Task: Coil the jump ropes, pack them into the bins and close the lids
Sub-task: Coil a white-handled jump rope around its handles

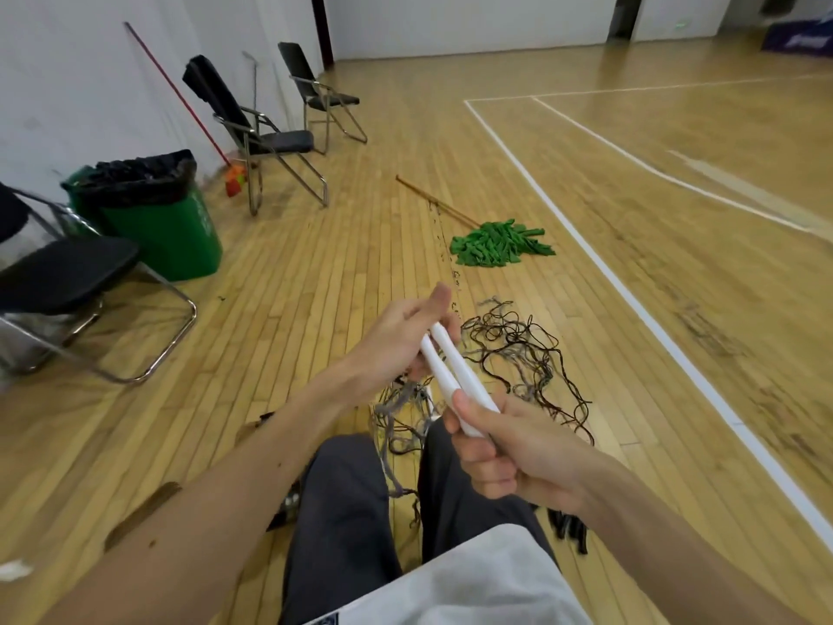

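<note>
Jump rope handles, two white ones paired side by side, bridge both hands: the left grip curls round their far ends, thumb up, and the right grip clamps the near ends, thumb on top. Cord lies tangled on the floor just beyond the right grip. Coiling looks barely begun; next, one grip must let go and gather loops.
</note>
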Available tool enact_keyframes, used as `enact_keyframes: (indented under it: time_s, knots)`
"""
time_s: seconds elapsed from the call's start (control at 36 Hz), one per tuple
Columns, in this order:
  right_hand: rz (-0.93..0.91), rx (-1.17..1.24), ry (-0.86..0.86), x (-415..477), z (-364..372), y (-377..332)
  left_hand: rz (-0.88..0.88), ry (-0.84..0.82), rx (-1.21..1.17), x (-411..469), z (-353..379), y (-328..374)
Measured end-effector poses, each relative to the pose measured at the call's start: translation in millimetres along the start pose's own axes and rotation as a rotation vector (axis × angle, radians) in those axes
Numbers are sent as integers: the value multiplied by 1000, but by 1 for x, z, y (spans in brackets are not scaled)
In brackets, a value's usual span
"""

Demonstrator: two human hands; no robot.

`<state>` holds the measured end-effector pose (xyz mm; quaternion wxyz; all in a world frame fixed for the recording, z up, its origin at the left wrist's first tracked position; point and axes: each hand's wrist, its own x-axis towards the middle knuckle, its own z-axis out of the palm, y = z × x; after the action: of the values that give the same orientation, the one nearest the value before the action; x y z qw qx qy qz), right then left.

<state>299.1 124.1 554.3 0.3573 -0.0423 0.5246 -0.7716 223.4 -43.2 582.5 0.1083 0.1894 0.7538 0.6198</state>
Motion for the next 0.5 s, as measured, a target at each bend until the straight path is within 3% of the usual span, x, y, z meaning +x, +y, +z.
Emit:
enact_keyframes:
  time_s: [0.17, 0.31, 0.5]
  knots:
    - [-12, 38, 6, 5, -16, 0, -125, -34, -336, 0, 12, -32]
    - [-30, 17, 4, 7, -36, -3, -219, -132, -291, -2, 31, -53]
    - [-43, -109, 140, 7, -55, -5, -261, -52, -195, -12, 58, -83]
